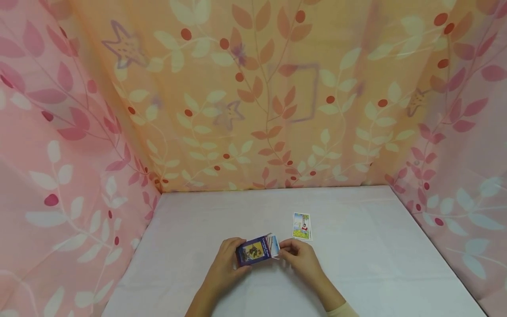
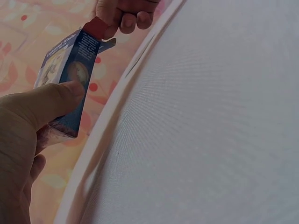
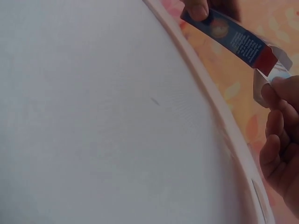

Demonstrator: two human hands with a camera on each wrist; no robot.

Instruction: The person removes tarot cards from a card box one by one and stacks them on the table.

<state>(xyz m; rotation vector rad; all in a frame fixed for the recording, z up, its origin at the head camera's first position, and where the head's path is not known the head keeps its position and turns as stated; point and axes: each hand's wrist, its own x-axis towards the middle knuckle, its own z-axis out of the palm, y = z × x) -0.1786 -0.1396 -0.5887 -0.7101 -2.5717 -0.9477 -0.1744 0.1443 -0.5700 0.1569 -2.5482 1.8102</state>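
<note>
Card box (image 1: 253, 252) held over the tabletop (image 1: 380, 259) — left hand (image 1: 228, 265) gripping its closed end, right hand (image 1: 304, 260) pinching at the open end, exactly what I can't tell — and loose cards (image 1: 302, 226) lie beyond, nearer the far edge.

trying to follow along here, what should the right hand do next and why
Probably draw the card straight out of the box: the right hand pinches it at the open end, the left hand grips the box, and other cards lie on the table.
</note>
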